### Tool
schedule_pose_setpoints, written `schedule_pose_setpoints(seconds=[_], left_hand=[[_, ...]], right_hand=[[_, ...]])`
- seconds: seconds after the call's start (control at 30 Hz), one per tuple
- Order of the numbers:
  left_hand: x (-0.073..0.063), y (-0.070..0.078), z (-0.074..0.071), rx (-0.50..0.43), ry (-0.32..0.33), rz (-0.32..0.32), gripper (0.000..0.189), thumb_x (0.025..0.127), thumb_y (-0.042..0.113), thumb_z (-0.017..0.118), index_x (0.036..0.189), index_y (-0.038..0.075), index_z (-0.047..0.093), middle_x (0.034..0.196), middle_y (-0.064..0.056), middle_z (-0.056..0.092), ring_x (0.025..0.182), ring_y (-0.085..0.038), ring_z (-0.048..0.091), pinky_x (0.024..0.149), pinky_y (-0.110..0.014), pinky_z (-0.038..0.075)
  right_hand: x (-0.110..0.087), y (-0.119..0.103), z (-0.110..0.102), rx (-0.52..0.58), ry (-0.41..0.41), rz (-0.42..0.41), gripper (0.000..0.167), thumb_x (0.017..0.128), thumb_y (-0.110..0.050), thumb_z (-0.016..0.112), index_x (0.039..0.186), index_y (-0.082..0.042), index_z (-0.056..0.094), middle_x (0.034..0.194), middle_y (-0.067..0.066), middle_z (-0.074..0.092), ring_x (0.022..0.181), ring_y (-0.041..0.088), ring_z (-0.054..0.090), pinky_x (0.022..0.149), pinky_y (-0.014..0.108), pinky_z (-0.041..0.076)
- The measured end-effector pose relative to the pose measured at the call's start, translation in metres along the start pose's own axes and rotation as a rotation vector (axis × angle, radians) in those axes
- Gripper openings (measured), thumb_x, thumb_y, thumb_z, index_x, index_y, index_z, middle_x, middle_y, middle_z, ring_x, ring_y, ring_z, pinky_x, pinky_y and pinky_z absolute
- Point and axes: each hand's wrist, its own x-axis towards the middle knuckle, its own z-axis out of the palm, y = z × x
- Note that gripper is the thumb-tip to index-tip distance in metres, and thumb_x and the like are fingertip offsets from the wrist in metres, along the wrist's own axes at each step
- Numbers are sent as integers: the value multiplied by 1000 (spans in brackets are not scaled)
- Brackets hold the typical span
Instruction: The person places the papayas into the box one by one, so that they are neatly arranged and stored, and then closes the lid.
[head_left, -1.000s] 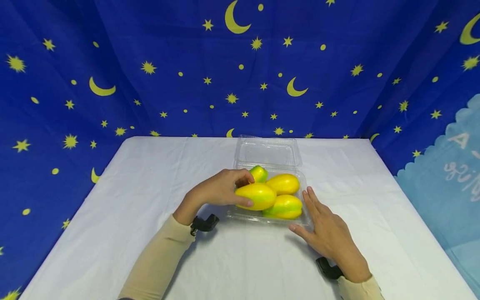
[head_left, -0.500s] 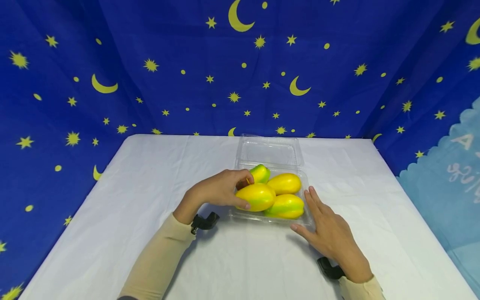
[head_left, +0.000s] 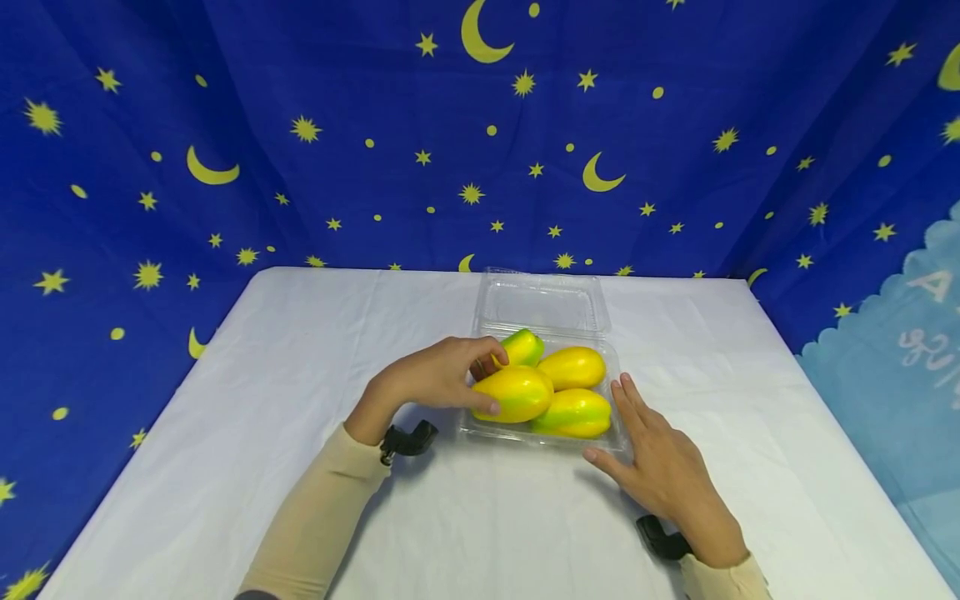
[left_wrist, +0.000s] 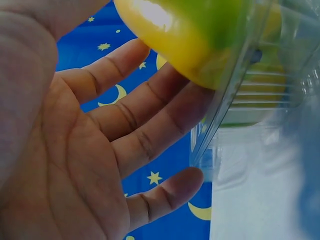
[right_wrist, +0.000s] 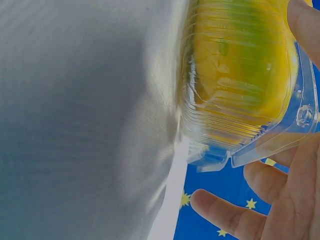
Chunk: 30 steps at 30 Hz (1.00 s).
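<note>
A clear plastic clamshell box (head_left: pixel 491 431) holds several smooth, oval, mango-like fruits, yellow with green patches. My left hand (head_left: pixel 442 375) grips the near-left yellow fruit (head_left: pixel 517 393), thumb on its near side and fingers curled behind it. This fruit leans over its neighbours at the box's left side. Behind it lies a greener fruit (head_left: pixel 525 346), partly covered by my fingers. Two more, a back-right fruit (head_left: pixel 573 367) and a front-right fruit (head_left: pixel 576 414), sit beside it. My right hand (head_left: pixel 663 467) lies along the box's right edge, fingers extended, thumb near the front corner.
The box's clear lid (head_left: pixel 542 302) is folded back, toward the table's far edge. A white cloth (head_left: pixel 360 325) covers the table. Blue curtains (head_left: pixel 360 100) with moons and stars stand behind and at the sides. Black wrist mounts (head_left: pixel 411 438) sit on both arms.
The head view has shifted slightly, so the scene sits a little farther right. Both hands keep nearly the same pose, the left still holding the same fruit.
</note>
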Motion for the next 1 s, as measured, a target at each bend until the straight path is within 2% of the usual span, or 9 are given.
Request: schedule_pose_setpoints(seconds=[0.27,0.7,0.87,1.0], left_hand=[[-1,-7,-5,12,76,10,50,91,39,74,131,16,55,116,3,68,105,-17,65,91,-36,53],[1,-7,-6,-10,136,14,48,92,38,72,132,16,56,117,-1,68,107,-20,65,91,-43,55],[1,-8,-7,-20,160,20,49,92,39,73,132,17,57,122,-1,67,109,-22,64,91,-48,55],[2,-11,-7,-17,173,14,48,92,41,72,132,19,58,129,1,64,111,-23,64,91,-46,55]], right_hand=[[0,1,1,-3,6,-3,100,89,-72,55,161,-13,19,169,8,17,136,40,49,89,59,53],[0,2,0,10,22,-17,101,88,-71,57,161,-13,18,169,8,17,135,40,50,89,58,53],[0,4,0,16,29,-15,102,89,-72,56,162,-15,16,169,8,17,134,41,51,88,59,53],[1,5,-1,38,35,-20,100,90,-70,57,162,-15,15,169,8,16,134,42,50,89,60,53]])
